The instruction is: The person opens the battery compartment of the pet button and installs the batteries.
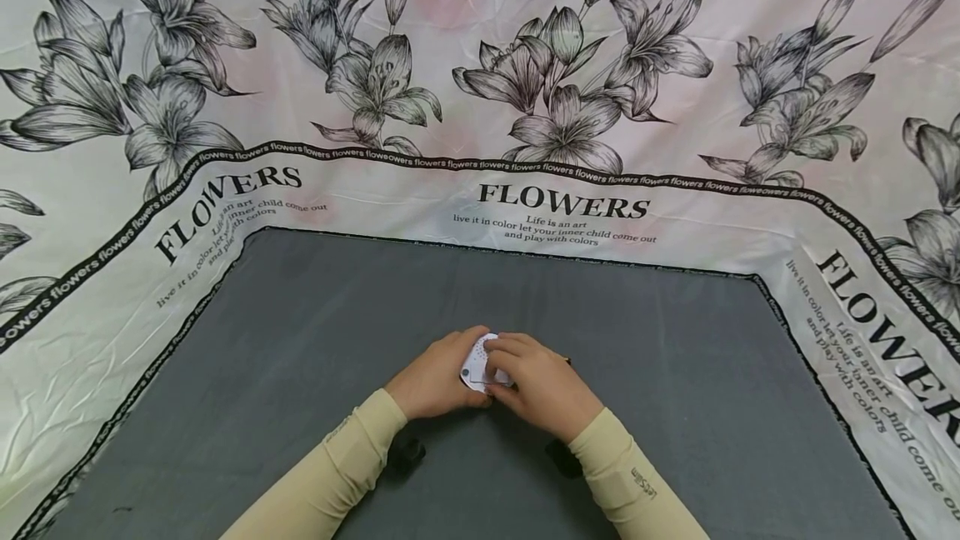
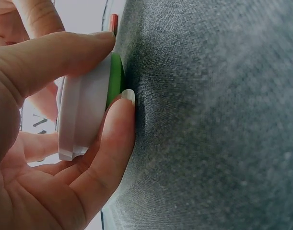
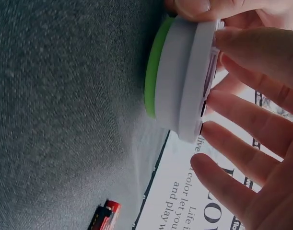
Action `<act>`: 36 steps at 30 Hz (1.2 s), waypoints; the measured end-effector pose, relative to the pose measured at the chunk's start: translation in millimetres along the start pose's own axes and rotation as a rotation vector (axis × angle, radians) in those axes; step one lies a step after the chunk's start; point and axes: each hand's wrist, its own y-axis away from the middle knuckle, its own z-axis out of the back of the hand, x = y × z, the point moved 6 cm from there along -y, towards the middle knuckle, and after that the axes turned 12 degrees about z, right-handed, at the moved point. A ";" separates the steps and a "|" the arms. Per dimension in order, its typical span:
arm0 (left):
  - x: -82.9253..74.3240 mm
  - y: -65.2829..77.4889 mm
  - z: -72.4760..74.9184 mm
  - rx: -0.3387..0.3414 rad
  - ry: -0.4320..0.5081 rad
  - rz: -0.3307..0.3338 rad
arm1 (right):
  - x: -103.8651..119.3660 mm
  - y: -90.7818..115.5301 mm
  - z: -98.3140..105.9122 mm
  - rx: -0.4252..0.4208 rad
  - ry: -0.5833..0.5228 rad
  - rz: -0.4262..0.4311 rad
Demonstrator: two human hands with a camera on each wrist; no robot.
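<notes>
My left hand point(image 1: 442, 369) grips a small round-cornered white device point(image 1: 475, 367) by its sides, just above the grey cloth. Its underside has a green rim point(image 2: 116, 79), which faces the cloth. Small dots and a round dark spot mark the side turned up. My right hand point(image 1: 543, 377) lies over that upper side. In the right wrist view its fingertips point(image 3: 213, 98) touch the back of the device, with the fingers fairly straight and the thumb near the edge. The fingers cover part of the upper side, so its details are hidden.
A red and black battery point(image 3: 107, 215) lies on the grey cloth point(image 1: 337, 307) beyond the right hand. White fabric printed with flowers and lettering point(image 1: 562, 202) borders the cloth. Dark wrist-worn pieces point(image 1: 405, 455) show below the forearms.
</notes>
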 end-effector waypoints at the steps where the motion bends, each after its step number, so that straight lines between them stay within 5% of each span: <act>1: -0.3 -0.1 0.0 0.001 0.000 0.000 | 0.1 -0.3 0.2 0.000 -0.006 0.004; 8: -1.8 -0.5 1.2 -0.005 0.016 -0.016 | 3.6 -3.2 -1.6 -0.019 0.062 0.074; 36: -0.1 -0.2 -0.1 0.001 0.032 -0.015 | 9.5 -3.6 -0.7 -0.054 0.179 0.116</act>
